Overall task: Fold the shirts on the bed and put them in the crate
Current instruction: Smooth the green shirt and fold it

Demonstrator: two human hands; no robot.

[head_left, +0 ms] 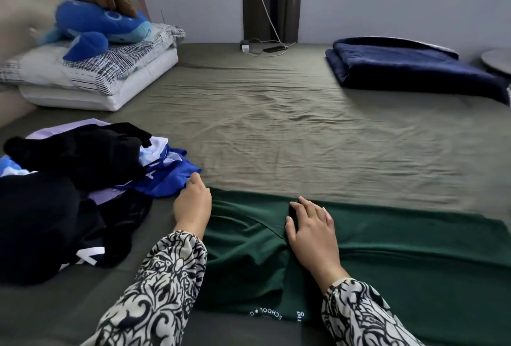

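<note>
The green shirt (387,257) lies spread flat on the bed (276,129) at six o'clock, a sleeve or side panel already turned in, and it looks light, limp and a little slippery, so it should crease easily but slide if tugged by one corner. The right hand (311,230) lies flat on the folded edge with fingers straight, holding nothing, while the left hand (193,204) rests at the shirt's left edge with fingers curled down, though whether it pinches cloth I cannot tell. The best hold is probably both far corners at three o'clock; unfolded shirts (83,168) wait at nine o'clock, no crate in view.
</note>
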